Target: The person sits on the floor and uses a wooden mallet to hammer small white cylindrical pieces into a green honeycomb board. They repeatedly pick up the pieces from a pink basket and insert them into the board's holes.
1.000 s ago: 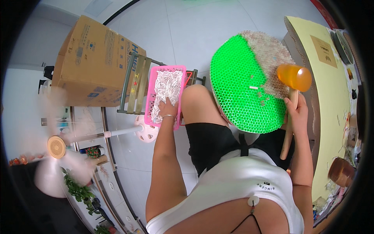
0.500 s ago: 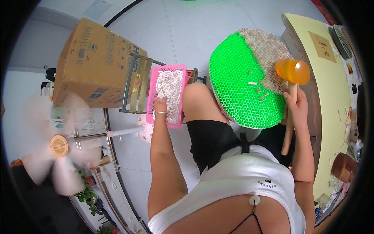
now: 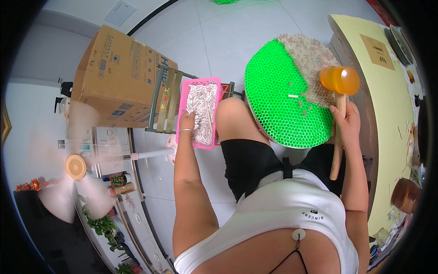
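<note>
My right hand [image 3: 350, 122] is closed around the wooden handle of a mallet [image 3: 340, 81] with an amber head. The mallet head hangs over the right edge of a round green honeycomb board [image 3: 283, 91] by my knees. Pinkish-brown ring-like pieces [image 3: 310, 59] cover the board's upper right part, with a few scattered lower down. One short white stick [image 3: 293, 96] lies flat on the green cells. To the left, my left hand [image 3: 187, 121] reaches into a pink basket [image 3: 180, 96], its fingers closed at a heap of small white sticks [image 3: 203, 123]; the fingertips are partly hidden.
The basket rests on a folding stool [image 3: 169, 98] beside a large cardboard box [image 3: 116, 77]. A spinning fan [image 3: 75, 167] stands at left. On the right runs a pale yellow tabletop [image 3: 388, 109] with a brown jar [image 3: 405, 195] and clutter. Potted plants [image 3: 102, 226] sit lower left.
My left hand stays in the basket, with its fingers drawn together among the white sticks. The mallet and right hand have barely moved. The view has turned slightly.
</note>
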A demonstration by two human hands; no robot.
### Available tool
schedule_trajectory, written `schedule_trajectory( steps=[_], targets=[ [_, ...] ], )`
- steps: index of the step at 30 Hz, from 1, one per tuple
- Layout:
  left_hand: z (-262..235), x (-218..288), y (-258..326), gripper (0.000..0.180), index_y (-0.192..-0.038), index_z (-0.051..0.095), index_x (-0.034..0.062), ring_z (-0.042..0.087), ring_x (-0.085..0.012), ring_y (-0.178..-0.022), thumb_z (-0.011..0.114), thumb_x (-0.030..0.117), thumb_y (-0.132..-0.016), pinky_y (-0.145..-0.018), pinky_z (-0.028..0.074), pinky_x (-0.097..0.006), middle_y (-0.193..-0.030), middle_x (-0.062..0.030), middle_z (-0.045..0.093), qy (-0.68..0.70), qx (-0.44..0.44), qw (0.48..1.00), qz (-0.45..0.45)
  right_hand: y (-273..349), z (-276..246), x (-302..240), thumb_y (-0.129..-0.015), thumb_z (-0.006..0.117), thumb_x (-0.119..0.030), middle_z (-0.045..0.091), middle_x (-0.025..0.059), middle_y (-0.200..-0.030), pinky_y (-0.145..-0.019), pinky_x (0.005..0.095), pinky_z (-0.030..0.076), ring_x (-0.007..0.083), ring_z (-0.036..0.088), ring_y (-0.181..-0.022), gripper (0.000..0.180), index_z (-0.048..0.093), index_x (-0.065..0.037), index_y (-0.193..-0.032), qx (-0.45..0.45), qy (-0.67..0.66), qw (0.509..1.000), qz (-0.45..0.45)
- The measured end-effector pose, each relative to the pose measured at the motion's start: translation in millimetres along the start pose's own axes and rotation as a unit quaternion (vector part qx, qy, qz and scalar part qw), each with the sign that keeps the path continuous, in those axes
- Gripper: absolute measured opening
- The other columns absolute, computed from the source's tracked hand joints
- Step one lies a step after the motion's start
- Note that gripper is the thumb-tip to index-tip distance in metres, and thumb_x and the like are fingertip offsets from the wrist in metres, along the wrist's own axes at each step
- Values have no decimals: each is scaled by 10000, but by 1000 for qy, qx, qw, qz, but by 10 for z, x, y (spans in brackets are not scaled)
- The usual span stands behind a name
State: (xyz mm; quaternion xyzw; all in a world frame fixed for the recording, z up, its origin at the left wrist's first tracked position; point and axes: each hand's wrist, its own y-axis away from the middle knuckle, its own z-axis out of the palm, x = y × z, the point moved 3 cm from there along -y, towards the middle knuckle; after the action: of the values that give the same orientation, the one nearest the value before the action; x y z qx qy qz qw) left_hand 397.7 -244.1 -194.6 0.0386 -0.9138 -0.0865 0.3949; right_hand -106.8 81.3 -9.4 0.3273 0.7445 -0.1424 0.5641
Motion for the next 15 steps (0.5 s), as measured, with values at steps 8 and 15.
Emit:
schedule_trajectory(
  steps=[8,15],
  targets=[
    [-151,491,-2,240,-1067,630,54,607,-164,-599,652,237,-913,-449,481,-305,-821,-75,647,335,-96,930,-115,13,-25,-38,-948,685,-183,542,-2,-701,-419,251,423,92,513,-477,250,610,-1,-1102,14,46,999,-24],
    [-133,2079,583,222,-1068,599,59,545,-134,-629,575,267,-994,-406,444,-237,-866,-63,583,503,-300,810,-12,4,22,-25,-934,701,-190,581,22,-685,-419,255,433,102,543,-478,277,609,8,-1104,-18,-28,999,-3]
  ],
)
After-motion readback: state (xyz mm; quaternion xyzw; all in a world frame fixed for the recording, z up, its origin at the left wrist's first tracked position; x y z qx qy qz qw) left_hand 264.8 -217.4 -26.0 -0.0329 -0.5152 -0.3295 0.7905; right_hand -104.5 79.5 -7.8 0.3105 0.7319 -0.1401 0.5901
